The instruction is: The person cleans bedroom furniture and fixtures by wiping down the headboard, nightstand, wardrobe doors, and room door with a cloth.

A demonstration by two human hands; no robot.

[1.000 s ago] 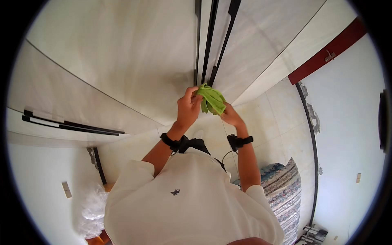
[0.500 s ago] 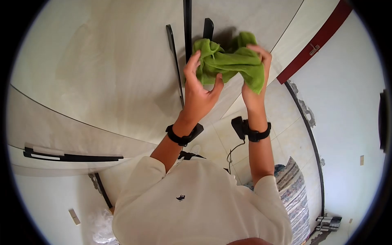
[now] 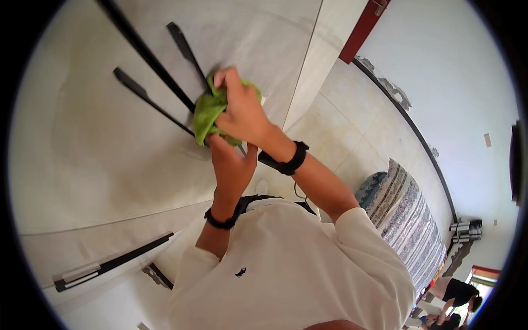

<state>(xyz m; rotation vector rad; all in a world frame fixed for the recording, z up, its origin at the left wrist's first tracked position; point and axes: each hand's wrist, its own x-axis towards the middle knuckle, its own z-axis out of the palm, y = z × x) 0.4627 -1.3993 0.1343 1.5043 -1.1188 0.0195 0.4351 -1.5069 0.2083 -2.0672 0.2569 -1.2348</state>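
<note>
Cream panelled wardrobe [image 3: 99, 148]: filling upper left.
Green fabric cloth [image 3: 204, 115]: bunching upper centre, overlapping slim black handle [image 3: 188, 55].
Right hand [image 3: 242, 113]: curling fingers, gripping cloth.
Left hand [image 3: 230, 165]: half-curling below; hold unclear.
Pressure: probably needing evenness.

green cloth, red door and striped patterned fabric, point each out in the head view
green cloth [image 3: 205, 114]: head view, on its exposed folds
red door [image 3: 361, 33]: head view, middle of the visible red panel
striped patterned fabric [image 3: 410, 220]: head view, middle of its striped surface

Soft daylight, diffuse shadow beside the hands [image 3: 230, 163] [image 3: 246, 114], fisheye-curved edges, black corners.
</note>
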